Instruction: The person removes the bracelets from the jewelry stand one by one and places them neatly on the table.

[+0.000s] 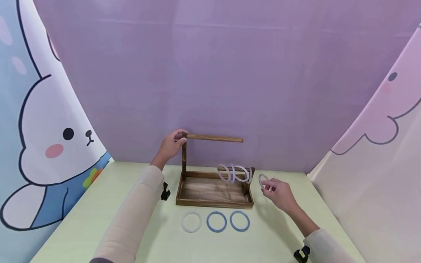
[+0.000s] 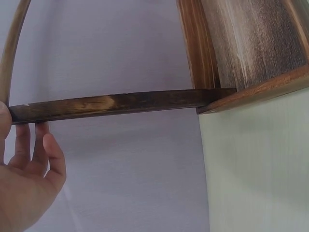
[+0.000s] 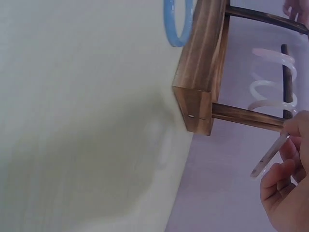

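1. Stand (image 1: 213, 202), wooden, with tray base: on the worktop (image 1: 210, 250); we count an upper bar (image 1: 215, 138) and a lower bar (image 1: 219, 168).
2. Left hand (image 1: 171, 145): gripping the stand at the top of its tall post (image 1: 184, 157).
3. Right hand (image 1: 279, 193): well apart from the left, pinching the held bangle (image 3: 268, 156) just beside the stand's right end.
4. Pale bangles (image 1: 233, 174), several: we find these hung on the stand's lower bar.
5. White bangle (image 1: 182, 221), one, and blue bangles (image 1: 216, 231), two: flat in a row before the stand, white leftmost.
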The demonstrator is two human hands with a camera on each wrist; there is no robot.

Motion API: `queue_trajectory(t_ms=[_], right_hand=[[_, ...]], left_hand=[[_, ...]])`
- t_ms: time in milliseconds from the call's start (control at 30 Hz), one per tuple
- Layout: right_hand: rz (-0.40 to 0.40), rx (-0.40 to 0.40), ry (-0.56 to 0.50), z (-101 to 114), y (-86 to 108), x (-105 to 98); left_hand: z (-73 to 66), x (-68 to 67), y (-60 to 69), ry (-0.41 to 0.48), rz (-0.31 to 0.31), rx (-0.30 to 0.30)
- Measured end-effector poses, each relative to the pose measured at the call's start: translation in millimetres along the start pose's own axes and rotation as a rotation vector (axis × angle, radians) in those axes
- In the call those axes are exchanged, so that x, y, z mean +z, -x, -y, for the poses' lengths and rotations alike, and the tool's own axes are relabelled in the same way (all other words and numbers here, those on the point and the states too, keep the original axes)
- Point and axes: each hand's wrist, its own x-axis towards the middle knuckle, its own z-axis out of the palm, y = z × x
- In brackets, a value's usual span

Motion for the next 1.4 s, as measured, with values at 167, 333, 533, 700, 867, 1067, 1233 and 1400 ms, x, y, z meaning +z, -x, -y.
queue_trajectory(t_ms=[167,333,533,700,867,1067,1233,1400], right_hand=[[0.084,-0.026,0.023,-1,9.3,3],[0.124,-0.021,0.03,-1,19.5,4],[0.169,-0.038,-0.007,-5,34.6,7],[0.23,-0.092,-0.033,-7,43.4,10],[0.251,-0.18,-0.034,-9,49.5,12],[0.321,-0.171,-0.035,-10,57.7,17],[0.36,-0.155,-0.032,-9,62.2,20],[0.369,-0.178,-0.024,-7,64.0,21]], left_hand=[[-1.5,-2.1,0.8,-0.008,0.0,-0.005],[-3.2,-1.8,1.9,-0.001,0.005,0.014],[-3.7,-0.3,3.1,0.001,0.014,0.021],[-1.0,-0.8,2.6,-0.01,0.018,0.032],[-0.2,-1.1,0.6,-0.003,0.016,0.032],[-1.7,-1.3,2.2,0.013,0.016,0.021],[-1.4,-2.5,3.2,0.007,0.02,0.024],[-2.2,-4.1,2.1,0.014,0.025,0.033]])
